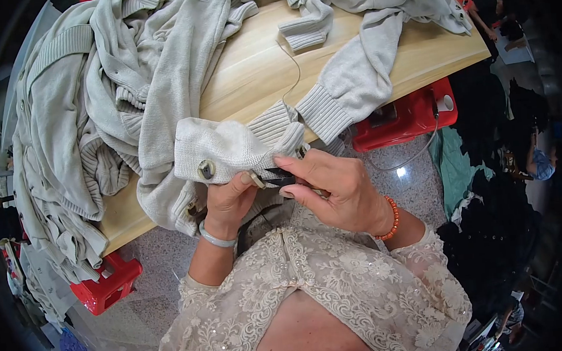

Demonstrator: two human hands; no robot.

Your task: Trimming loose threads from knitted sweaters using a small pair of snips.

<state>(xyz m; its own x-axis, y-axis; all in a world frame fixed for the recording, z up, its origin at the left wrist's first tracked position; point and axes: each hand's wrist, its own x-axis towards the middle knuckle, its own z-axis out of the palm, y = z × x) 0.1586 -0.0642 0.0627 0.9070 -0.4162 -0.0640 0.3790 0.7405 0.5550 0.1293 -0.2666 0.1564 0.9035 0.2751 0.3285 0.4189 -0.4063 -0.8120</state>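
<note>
A light grey knitted cardigan [220,140] lies over the near table edge, with a dark marbled button [206,169] on its front band. My left hand [228,202] is closed on that band and pinches a pale-rimmed button [255,179] between thumb and fingers. Beside it, my right hand [330,185] grips small dark thread snips [281,181], their two blades apart and pointing at the pinched button. The palm hides the rest of the snips. A ribbed cuff [324,114] of a grey sleeve lies just beyond my right hand.
More grey cardigans are heaped on the left and far side of the wooden table [247,64]. A loose thread or cord [298,70] curves over the wood. Red plastic stools [405,118] stand at the table's edge. Dark garments [493,226] are piled at the right.
</note>
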